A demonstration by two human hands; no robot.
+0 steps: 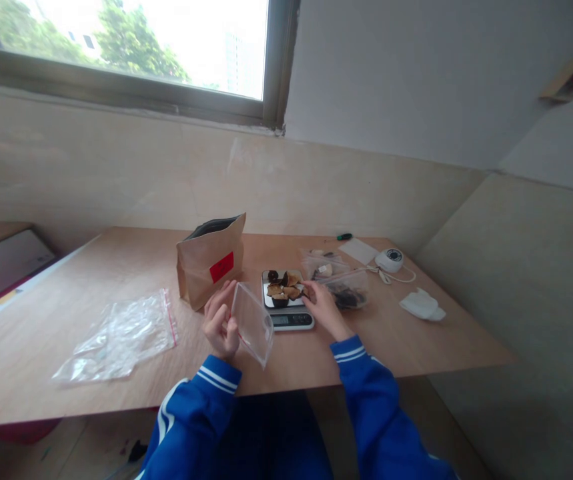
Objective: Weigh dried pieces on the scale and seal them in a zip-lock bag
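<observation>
At the center of the frame, the left hand (pixel 223 321) holds a clear bag (pixel 253 325), while the right hand (pixel 325 305) has its fingertips at the right edge of brown dried pieces (pixel 286 289) on a scale (pixel 292 320); whether it grips one, I cannot tell. A paper pouch (pixel 211 263) stands left of center, and filled bags (pixel 347 288) lie right of the scale.

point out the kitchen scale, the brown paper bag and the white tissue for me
kitchen scale (pixel 295 321): head view, on its front strip beside the display
brown paper bag (pixel 197 272): head view, on its front, left of the red label
white tissue (pixel 422 305): head view, on its crumpled middle
</observation>
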